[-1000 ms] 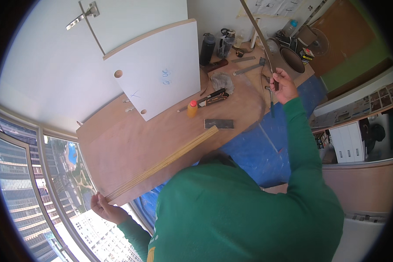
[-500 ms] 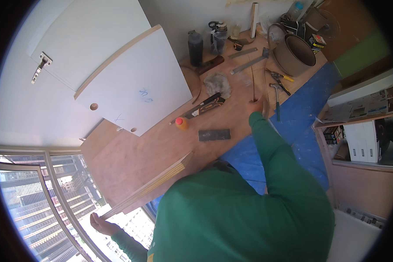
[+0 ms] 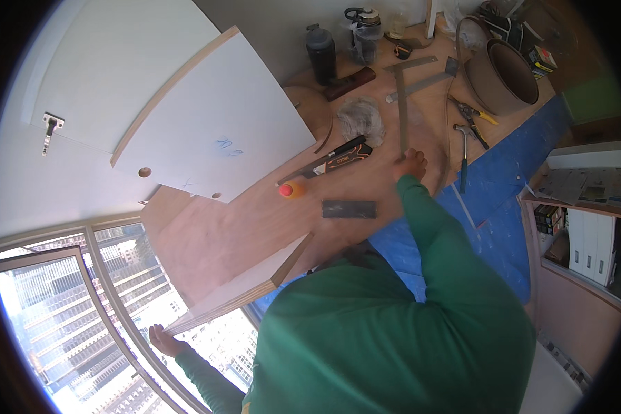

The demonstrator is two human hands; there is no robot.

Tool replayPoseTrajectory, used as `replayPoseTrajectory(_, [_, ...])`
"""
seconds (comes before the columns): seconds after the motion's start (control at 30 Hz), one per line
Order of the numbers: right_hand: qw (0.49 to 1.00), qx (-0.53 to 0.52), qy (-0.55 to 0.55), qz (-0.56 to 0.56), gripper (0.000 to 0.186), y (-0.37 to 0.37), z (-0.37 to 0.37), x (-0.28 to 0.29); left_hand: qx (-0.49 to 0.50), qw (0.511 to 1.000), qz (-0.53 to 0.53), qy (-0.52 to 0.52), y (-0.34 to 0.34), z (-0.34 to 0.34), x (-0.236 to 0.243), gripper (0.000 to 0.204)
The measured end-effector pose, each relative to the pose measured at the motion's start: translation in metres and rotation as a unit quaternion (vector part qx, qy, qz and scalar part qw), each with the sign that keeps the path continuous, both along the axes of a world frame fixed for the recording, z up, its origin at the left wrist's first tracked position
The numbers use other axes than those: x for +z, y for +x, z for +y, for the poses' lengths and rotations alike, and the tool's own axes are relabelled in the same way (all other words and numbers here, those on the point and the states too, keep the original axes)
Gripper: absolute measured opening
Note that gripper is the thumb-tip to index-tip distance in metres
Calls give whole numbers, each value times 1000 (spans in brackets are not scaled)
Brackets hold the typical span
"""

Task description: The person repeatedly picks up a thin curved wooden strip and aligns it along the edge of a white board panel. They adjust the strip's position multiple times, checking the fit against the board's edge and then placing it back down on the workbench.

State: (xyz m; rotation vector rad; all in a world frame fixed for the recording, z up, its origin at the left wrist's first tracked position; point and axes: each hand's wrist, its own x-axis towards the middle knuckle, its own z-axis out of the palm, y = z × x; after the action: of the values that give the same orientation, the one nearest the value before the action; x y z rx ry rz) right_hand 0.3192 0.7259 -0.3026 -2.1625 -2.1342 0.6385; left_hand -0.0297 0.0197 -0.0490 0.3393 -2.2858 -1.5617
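Note:
My left hand [image 3: 164, 341] is closed around the window-side end of a narrow white-faced board [image 3: 252, 279], which stands on edge along the near side of the table. Its layered wood edge faces me. My right hand [image 3: 412, 164], fingers curled, grips the near end of a brown edge-banding strip [image 3: 403, 114] over the table. A large roll of brown edge banding [image 3: 500, 76] stands beyond that hand, to the right. Between my hands lie a dark rectangular sanding block [image 3: 350, 210] and a small yellow bottle with a red cap [image 3: 291, 190].
A utility knife [image 3: 341, 160], crumpled plastic [image 3: 361, 120], and a metal square [image 3: 424, 83] lie on the wooden tabletop [image 3: 214, 241]. A hammer [image 3: 463, 155] and snips [image 3: 470, 114] sit at the right. A white panel [image 3: 221, 117] leans left; blue sheeting [image 3: 490, 228] covers the floor.
The board has tilted, so more of its white face shows. My right hand has turned over and the banding strip now shows its broad side. The whole view has shifted slightly.

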Motion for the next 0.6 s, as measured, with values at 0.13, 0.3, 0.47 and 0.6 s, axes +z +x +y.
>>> replayPoseTrajectory(0.13, [976,131,-69,161,34,-45,24,-13,0,1000,-10,10,2,-9,-1,50])
replayPoseTrajectory(0.3, [928,277,-86,232,41,-155,30,-21,-11,1000,-23,13,8,-4,10,49])
replayPoseTrajectory(0.47, [948,292,-73,104,37,-209,58,-54,-46,999,15,20,-20,10,4,46])
replayPoseTrajectory(0.6, [957,263,-61,105,33,-209,49,-16,-3,1000,0,10,12,-3,2,47])
